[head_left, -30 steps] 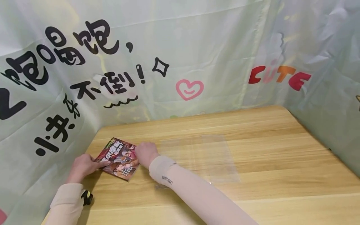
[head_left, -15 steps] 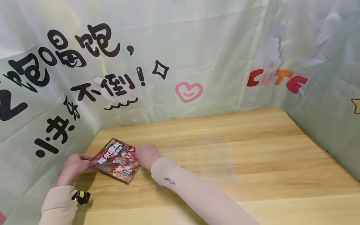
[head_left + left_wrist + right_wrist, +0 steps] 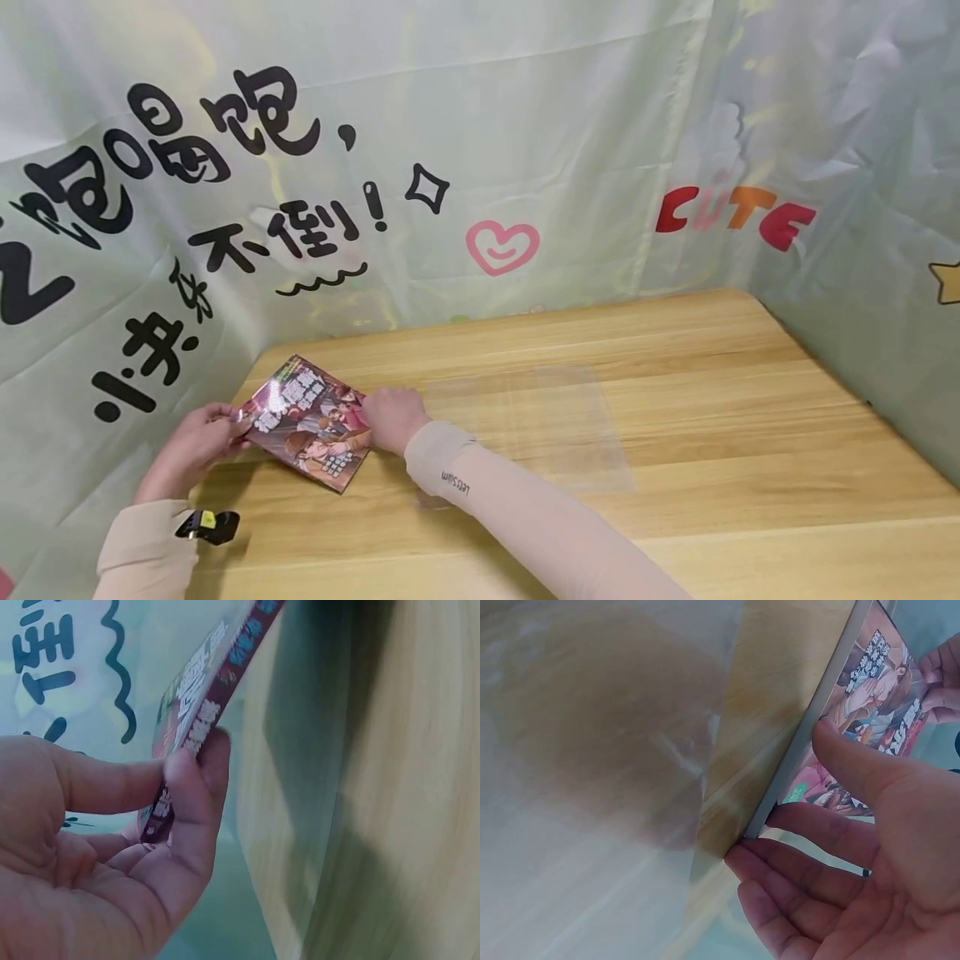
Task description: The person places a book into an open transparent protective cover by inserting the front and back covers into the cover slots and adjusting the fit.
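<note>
A thin book (image 3: 315,429) with a dark red illustrated cover is held by both hands at the left of the table, its left side tilted up. My left hand (image 3: 198,442) pinches the spine edge; in the left wrist view, the thumb lies on the cover side and curled fingers grip the spine (image 3: 201,724). My right hand (image 3: 393,421) grips the opposite, page edge (image 3: 802,727), thumb on the cover and fingers underneath, as the right wrist view shows. To its right a clear plastic sheet (image 3: 558,429) lies flat on the table, partly covered by the right forearm.
The wooden table (image 3: 712,375) reaches to a printed fabric backdrop (image 3: 585,167) at the back and both sides. A black device with a yellow label (image 3: 208,525) sits at the left wrist.
The book's left side has risen off the table. My left hand has shifted left, its thumb drawn back from the cover to the edge. My right hand has stayed nearly in place.
</note>
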`<state>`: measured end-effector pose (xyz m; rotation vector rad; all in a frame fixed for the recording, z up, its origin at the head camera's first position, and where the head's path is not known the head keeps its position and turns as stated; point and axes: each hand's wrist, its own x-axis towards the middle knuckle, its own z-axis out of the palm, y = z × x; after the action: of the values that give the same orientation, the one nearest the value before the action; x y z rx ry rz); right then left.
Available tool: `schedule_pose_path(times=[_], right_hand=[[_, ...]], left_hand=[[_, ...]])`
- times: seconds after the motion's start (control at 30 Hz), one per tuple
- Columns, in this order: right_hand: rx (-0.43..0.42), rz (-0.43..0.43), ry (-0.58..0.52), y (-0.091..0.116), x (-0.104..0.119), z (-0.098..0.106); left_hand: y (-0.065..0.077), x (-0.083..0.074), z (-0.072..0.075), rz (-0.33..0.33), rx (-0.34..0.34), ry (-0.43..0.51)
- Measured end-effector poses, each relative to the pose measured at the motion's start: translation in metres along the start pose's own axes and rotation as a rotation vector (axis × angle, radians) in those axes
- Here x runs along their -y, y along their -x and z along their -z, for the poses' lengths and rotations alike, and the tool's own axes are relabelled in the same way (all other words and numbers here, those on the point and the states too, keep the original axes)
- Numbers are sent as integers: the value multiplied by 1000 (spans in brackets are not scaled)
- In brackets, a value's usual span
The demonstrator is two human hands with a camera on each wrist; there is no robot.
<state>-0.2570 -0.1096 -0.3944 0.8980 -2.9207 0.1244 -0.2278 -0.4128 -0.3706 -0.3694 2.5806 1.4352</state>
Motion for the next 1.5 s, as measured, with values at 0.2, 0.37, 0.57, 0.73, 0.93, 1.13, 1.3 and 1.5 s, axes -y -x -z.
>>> schedule_pose_path(times=[0.2, 0.37, 0.57, 0.73, 0.93, 1.13, 1.3, 1.5], right_hand=[[42, 0, -62, -4, -8, 3], [61, -15, -133, -8, -17, 5], [83, -35, -248, -9, -25, 13], [113, -31, -368, -10, -31, 15], [135, -23, -504, -7, -41, 22], [153, -25, -591, 3, -53, 34], [164, -24, -591, 14, -64, 40], [150, -19, -603, 29, -77, 42]], left_hand=[[5, -1, 1, -63, -32, 46], [9, -5, 7, -95, -15, 186], [11, -10, 12, -104, 35, 319], [13, -15, 13, -96, 43, 329], [15, -23, 11, -142, 45, 387], [13, -36, 7, -219, 43, 395], [12, -48, 1, -241, 71, 370], [11, -61, -13, -251, 80, 374]])
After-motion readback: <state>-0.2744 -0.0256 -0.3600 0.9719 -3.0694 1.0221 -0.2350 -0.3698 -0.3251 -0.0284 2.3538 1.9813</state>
